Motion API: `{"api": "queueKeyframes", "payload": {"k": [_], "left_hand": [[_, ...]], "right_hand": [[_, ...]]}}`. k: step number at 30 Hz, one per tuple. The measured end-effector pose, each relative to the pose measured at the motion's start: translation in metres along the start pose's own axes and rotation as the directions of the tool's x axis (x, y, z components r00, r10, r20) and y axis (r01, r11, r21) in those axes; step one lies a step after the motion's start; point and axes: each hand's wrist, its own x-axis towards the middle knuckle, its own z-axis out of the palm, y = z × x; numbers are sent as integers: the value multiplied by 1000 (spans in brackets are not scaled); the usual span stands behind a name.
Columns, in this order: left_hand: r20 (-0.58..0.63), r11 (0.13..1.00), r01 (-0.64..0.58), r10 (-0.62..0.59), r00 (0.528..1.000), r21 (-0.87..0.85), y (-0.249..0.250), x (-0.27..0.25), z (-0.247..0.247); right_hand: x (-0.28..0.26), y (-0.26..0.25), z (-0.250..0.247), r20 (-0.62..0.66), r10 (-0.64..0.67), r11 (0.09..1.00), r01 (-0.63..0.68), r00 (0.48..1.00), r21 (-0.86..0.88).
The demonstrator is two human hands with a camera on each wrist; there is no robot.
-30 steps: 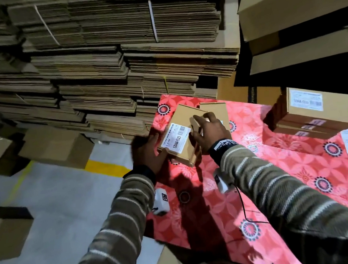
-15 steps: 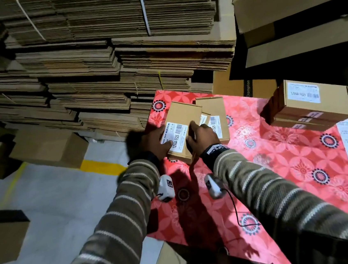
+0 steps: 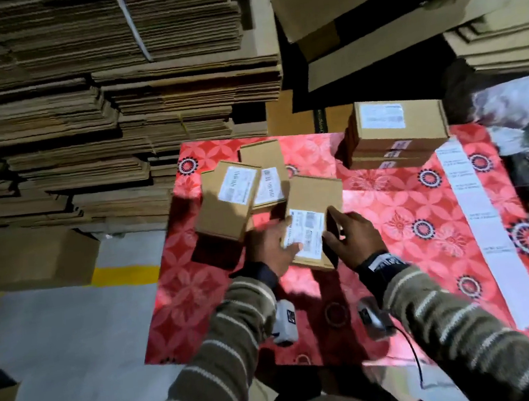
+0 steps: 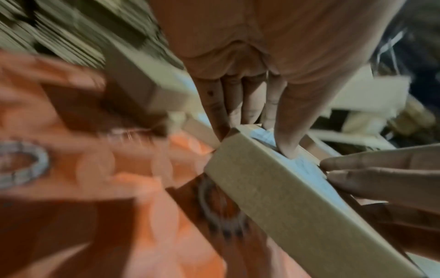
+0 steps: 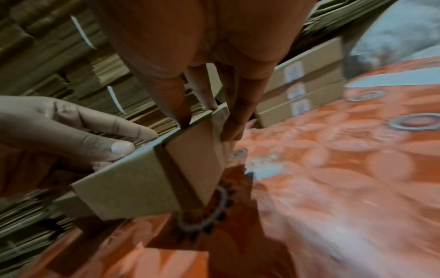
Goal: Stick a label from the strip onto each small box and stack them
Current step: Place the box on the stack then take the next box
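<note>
Both the left hand (image 3: 270,248) and right hand (image 3: 354,240) grip a labelled small box (image 3: 315,217) above the near tabletop (image 3: 389,220), three boxes already in the far-right stack (image 3: 396,134), two labelled boxes (image 3: 227,201) apparently unstacked.

Two boxes (image 3: 227,201) lie left of, seemingly behind, the held box (image 3: 314,208).

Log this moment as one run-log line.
held: labelled box | left hand: grips box, thumb on label | right hand: grips box's right side | stack: at table's far edge
</note>
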Motion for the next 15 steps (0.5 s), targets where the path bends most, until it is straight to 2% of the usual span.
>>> {"api": "queueKeyframes", "payload": {"k": [3,8,11,15], "left_hand": [[106,990,-38,23,994,136,27,-13,40],[251,983,-35,-12,968,182,45,-34,98],[242,991,-31,-1,970,128,47,-47,118],[158,998,-57,55,986,6,33,-56,130]], "right_hand": [[-32,51,3,29,103,994,-104,994,18],[-68,107,12,46,166,985,-168,985,27],[-78,127,20,79,174,983,-177,982,43],[-80,140,22,109,153,985,-161,982,62]]}}
